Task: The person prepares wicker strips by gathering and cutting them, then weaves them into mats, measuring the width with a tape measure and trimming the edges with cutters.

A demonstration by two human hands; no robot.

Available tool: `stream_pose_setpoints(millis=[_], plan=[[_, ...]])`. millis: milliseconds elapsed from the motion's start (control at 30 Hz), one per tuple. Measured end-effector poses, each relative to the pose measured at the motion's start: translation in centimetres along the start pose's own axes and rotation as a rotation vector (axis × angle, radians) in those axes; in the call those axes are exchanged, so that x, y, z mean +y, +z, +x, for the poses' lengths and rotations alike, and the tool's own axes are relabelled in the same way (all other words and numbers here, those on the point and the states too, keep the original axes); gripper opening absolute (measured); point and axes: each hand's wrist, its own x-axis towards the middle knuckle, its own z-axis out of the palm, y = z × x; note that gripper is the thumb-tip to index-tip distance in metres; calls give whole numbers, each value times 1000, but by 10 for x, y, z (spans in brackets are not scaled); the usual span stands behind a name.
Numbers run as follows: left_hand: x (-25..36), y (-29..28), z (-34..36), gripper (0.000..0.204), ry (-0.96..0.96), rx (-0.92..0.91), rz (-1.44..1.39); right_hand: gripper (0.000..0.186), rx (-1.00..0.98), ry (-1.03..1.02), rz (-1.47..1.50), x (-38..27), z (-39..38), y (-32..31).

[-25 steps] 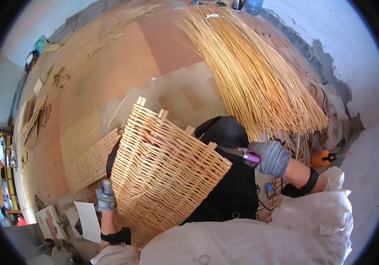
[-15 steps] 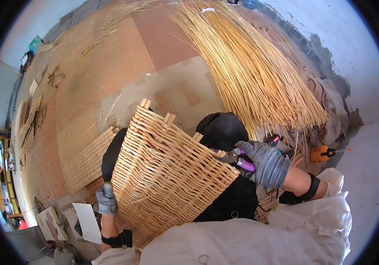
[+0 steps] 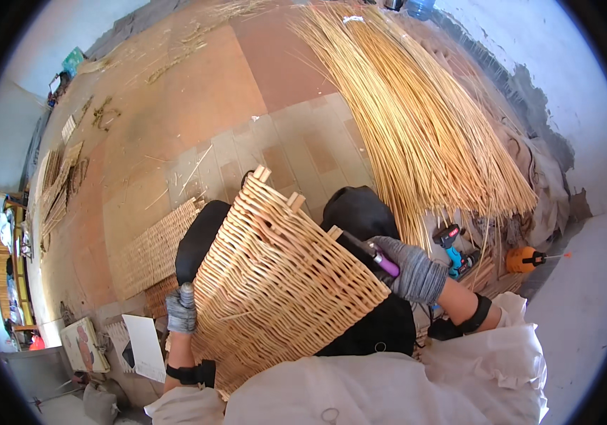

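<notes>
A woven wicker panel (image 3: 286, 283) lies tilted across my lap, with short wooden stake ends (image 3: 295, 202) sticking out of its far edge. At the panel's left edge, my left hand (image 3: 182, 309) in a grey knit glove is closed on it, thumb up. My right hand (image 3: 417, 270), gloved the same way, is wrapped around pruning shears with purple handles (image 3: 386, 265). Their dark blades reach along the panel's far edge near its right corner. Whether the blades are closed on a stake cannot be made out.
A large bundle of thin wicker rods (image 3: 417, 120) lies at the far right. Near my right hand are a blue cordless drill (image 3: 454, 249) and an orange spray bottle (image 3: 524, 260). Another woven panel (image 3: 158, 244) rests on the floor at left, by a white board (image 3: 145, 347).
The shears' handles, spread before, are now squeezed closer together, with the blades further along the far edge. More of the drill shows. The whole view has shifted slightly.
</notes>
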Motion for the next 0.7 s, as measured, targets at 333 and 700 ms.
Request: stream_pose_setpoints(millis=[333,700], plan=[[18,4,1,70,-11,17,21,44,66,-7,-156,-2,18,14],[20,2,2,69,61,-74,59,62,171,-28,-220,-28,18,-1]])
